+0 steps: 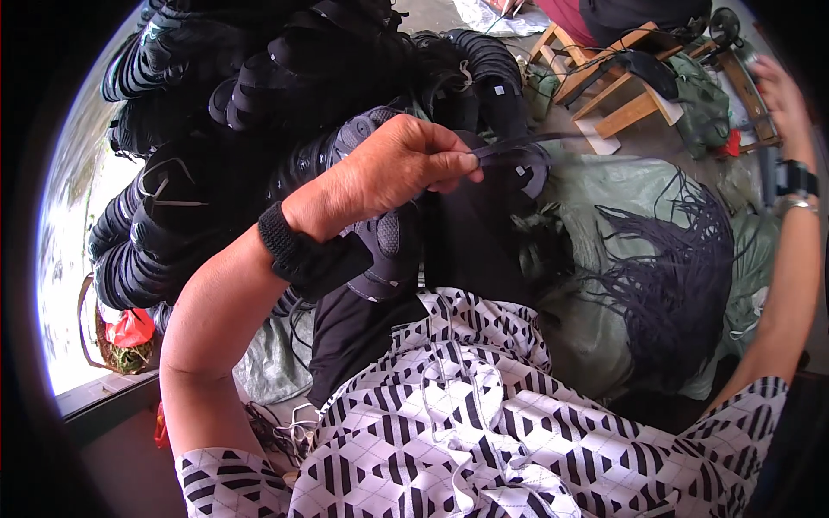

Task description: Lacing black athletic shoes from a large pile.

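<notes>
My left hand [414, 160] is raised over my lap, thumb and fingers pinched on a dark shoelace [505, 148]. The lace stretches away to the right and blurs into a thin streak. Far out at the right, my right hand [781, 99] is lifted and smeared by motion; whether its fingers hold the lace's other end cannot be made out. Below and between the hands, a big bundle of loose dark shoelaces [678, 276] lies on a pale green woven sack [574, 186]. A black shoe piece with grey textured patches [380, 237] is partly hidden behind my left wrist.
Nested stacks of black shoe pieces [160, 237] pile up at the left and ahead. A wooden stool [626, 104] stands at the far right, near another person's dark clothing [643, 17]. A basket [129, 354] with a red bag sits at the left edge.
</notes>
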Demonstrator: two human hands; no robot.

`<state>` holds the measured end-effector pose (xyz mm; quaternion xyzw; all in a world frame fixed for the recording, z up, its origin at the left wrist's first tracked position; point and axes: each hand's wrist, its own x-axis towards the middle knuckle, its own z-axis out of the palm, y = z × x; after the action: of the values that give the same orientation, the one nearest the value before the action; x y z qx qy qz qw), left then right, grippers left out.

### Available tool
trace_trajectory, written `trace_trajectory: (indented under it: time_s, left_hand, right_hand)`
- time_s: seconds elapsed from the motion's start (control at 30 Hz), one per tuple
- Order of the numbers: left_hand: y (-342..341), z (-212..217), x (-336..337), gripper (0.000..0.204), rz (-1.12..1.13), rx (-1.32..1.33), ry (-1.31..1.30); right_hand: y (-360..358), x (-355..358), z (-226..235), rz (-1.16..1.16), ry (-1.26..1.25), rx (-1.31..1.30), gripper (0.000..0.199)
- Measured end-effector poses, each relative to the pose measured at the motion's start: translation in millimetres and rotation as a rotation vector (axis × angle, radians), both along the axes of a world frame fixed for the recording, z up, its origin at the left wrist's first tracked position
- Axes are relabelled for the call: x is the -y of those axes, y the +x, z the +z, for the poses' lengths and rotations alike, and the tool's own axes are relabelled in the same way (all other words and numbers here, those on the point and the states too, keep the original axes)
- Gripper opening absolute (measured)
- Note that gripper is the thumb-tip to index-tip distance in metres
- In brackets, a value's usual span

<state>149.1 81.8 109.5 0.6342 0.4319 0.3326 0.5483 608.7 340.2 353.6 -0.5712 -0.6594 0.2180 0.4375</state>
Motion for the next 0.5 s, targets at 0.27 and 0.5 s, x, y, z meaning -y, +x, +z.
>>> trace_trajectory:
  time_s: [0.27, 0.5]
  left_hand:
    - [3, 0, 10, 0.021, 0.058, -0.256, 0.166]
    - [-49, -28, 68, 0.036, 0.263, -0.681, 0.583]
  right_hand:
    - [-277, 200, -239, 1.203, -0.713, -0.011, 0.024]
    - [-262, 197, -290, 0.727, -1.305, -0.357, 0.027]
